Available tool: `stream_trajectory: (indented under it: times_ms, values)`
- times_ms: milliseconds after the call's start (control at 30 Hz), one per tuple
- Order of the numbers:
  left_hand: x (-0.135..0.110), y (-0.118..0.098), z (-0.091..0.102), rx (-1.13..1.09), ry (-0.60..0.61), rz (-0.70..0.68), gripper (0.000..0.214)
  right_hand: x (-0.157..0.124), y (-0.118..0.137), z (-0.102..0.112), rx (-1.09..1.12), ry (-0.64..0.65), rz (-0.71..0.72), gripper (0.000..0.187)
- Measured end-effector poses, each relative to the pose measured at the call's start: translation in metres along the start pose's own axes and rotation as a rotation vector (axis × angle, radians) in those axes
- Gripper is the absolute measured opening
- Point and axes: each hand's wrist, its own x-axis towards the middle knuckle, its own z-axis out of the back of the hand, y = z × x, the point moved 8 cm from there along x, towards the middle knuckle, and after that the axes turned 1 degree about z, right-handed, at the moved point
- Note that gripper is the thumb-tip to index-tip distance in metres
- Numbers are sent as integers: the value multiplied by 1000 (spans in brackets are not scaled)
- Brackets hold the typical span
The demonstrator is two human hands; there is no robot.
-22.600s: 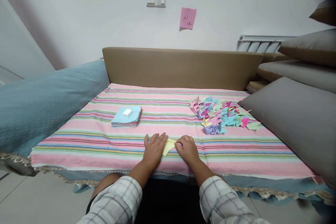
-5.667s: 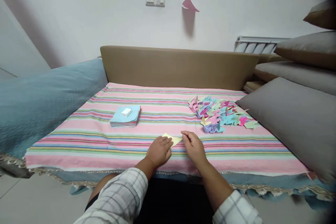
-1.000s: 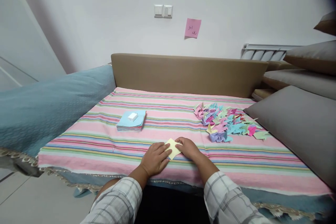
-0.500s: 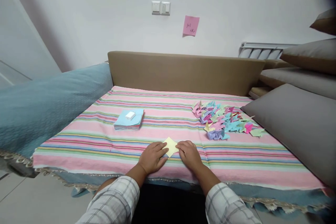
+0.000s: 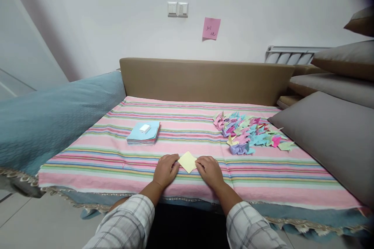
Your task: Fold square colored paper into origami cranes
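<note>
A small pale yellow square of folded paper (image 5: pixel 187 162) lies on the striped cloth with one corner pointing toward me. At its left corner, my left hand (image 5: pixel 166 169) is closed, thumb and fingertips pinching the edge. The opposite corner is between the thumb and fingers of my right hand (image 5: pixel 209 170). Both hands rest low on the cloth. To the right, beyond my right hand, lies a heap of folded paper cranes (image 5: pixel 251 134) in pink, blue, green, purple and yellow.
A stack of coloured paper sheets (image 5: pixel 143 137), blue on top, sits at the left with a small white object (image 5: pixel 145 128) on it. The striped cloth (image 5: pixel 187 124) covers the seat. Grey cushions (image 5: pixel 330 136) pile up at the right; a brown backrest (image 5: pixel 204 81) stands behind.
My left fingers, which lay over the paper's left part, have drawn back to its left corner, so more of the yellow paper shows. The right hand has hardly moved.
</note>
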Motion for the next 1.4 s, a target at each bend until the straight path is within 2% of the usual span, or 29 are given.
stream_trajectory:
  times_ms: [367, 667, 867, 1033, 1233, 1400]
  values:
    - [4, 3, -2, -52, 6, 12, 27, -1, -2, -2, -53, 9, -28, 22]
    - [13, 23, -14, -214, 60, 271, 26, 0, 0, -6, -103, 62, -22, 28]
    - [18, 21, -20, -256, 151, 450, 26, 0, 0, -7, -115, 70, -24, 28]
    - [21, 19, -22, -296, 150, 532, 28, 1, 1, -6, -113, 72, -23, 28]
    - [24, 20, -24, -202, 120, 635, 33, 3, 0, -6, -113, 69, -40, 25]
    - [31, 13, -26, -73, 152, 635, 28, 3, 0, -7, -105, 59, -43, 23]
